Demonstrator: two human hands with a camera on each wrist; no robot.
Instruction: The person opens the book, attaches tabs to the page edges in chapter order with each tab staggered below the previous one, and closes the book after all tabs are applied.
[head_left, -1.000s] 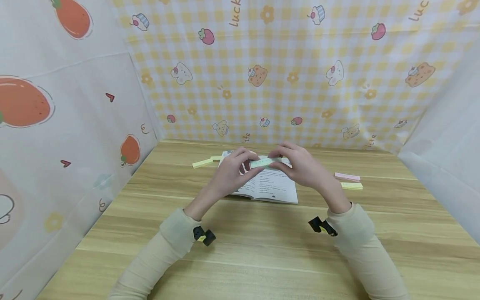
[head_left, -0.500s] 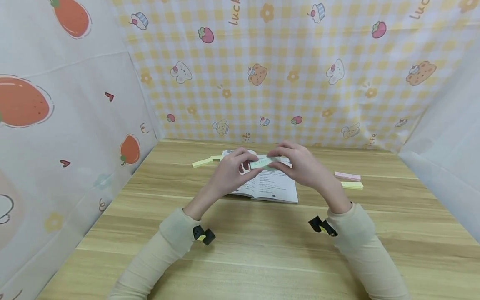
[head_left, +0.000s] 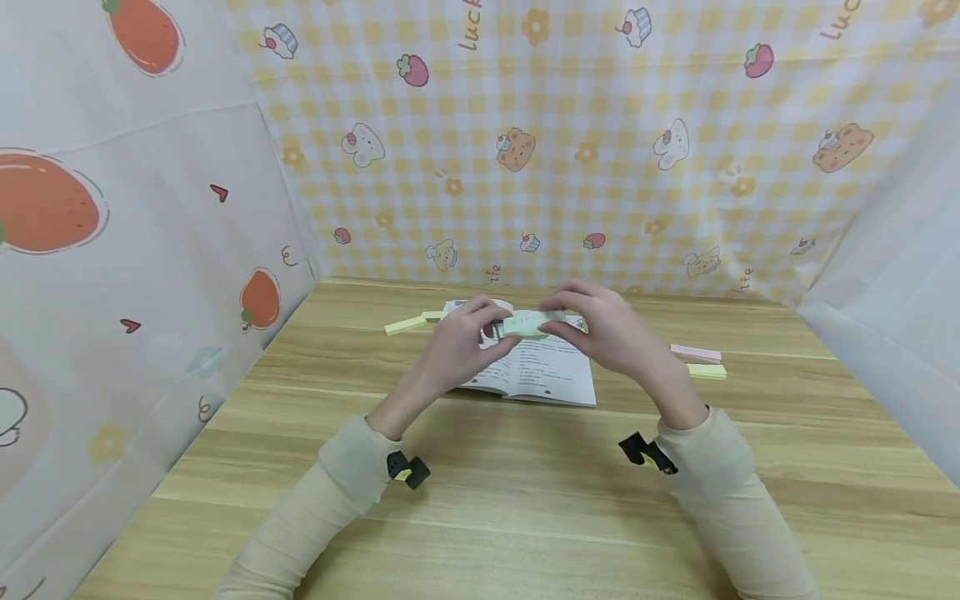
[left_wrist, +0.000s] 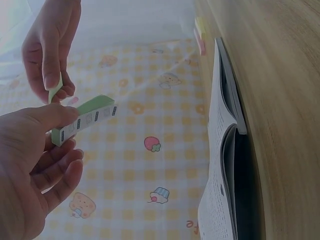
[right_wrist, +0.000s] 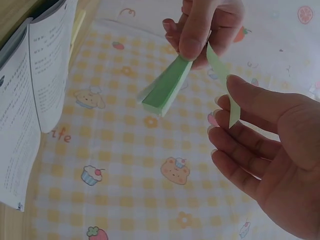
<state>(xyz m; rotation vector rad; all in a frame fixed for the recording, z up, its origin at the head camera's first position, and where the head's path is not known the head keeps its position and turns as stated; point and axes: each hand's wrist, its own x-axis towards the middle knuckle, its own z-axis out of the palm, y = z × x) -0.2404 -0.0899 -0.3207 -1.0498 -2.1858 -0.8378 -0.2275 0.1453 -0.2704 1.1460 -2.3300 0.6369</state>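
My left hand [head_left: 465, 343] pinches one end of a green pad of sticky notes [left_wrist: 92, 119] between thumb and fingers, above an open book [head_left: 553, 375]. Printed marks run along the pad's pale side in the left wrist view. To the right of it, my right hand [head_left: 603, 329] pinches a single light green sticky note strip [right_wrist: 217, 65] between thumb and index finger. In the right wrist view the strip curves away from the pad, its far end close by the left hand's fingers. The right hand's other fingers are loosely bent.
Yellow sticky notes [head_left: 405, 326] lie on the wooden table [head_left: 525, 517] left of the book. A pink sticky note pad [head_left: 696, 352] and a yellow one [head_left: 707, 372] lie to the right. A checked cloth [head_left: 480, 192] hangs behind the table.
The right hand has shifted slightly to the right. The green strip, lying close along the pad earlier, now bows away from it. The left hand has barely moved.
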